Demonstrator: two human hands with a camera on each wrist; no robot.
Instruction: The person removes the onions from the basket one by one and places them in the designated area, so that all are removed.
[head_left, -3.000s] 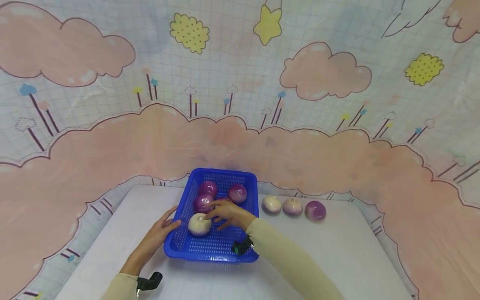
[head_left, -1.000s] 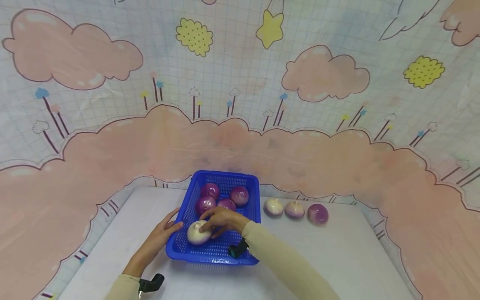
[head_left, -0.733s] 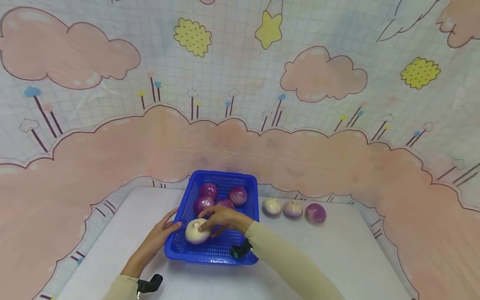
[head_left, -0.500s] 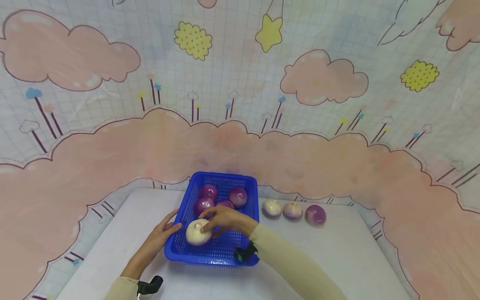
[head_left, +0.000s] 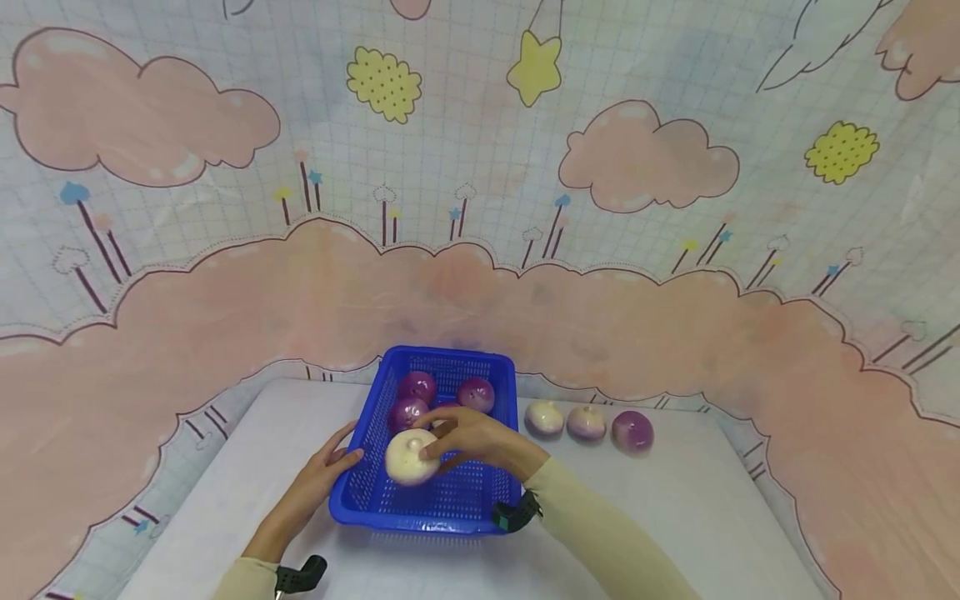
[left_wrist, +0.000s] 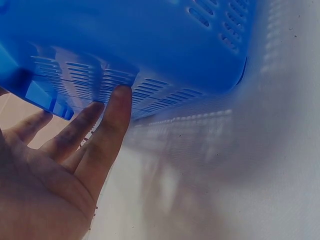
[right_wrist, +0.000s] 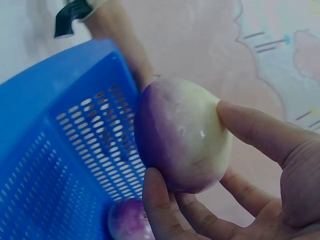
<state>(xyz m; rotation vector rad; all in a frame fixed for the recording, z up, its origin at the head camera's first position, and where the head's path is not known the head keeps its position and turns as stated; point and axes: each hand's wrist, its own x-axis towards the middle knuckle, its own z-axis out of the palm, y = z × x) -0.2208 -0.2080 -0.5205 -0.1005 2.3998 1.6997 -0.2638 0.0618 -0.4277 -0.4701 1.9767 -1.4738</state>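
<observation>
My right hand holds a turnip between thumb and fingers, over the near part of the blue basket. In the right wrist view this turnip is half purple, half cream, raised beside the perforated wall. My left hand steadies the basket's left side, its thumb over the rim. From the left wrist view, straight fingers press against the slotted outer wall. Several purple turnips lie in the far half of the basket; one is partly hidden behind the right hand.
Right of the basket on the white table stand a cream turnip, a paler pinkish one and a purple one in a row. A patterned cloth rises behind the table.
Three seconds ago the right fingers were loosely on the cream-topped turnip; now they grip it. It has come up and slightly right within the last half second. The left hand stays at the rim.
</observation>
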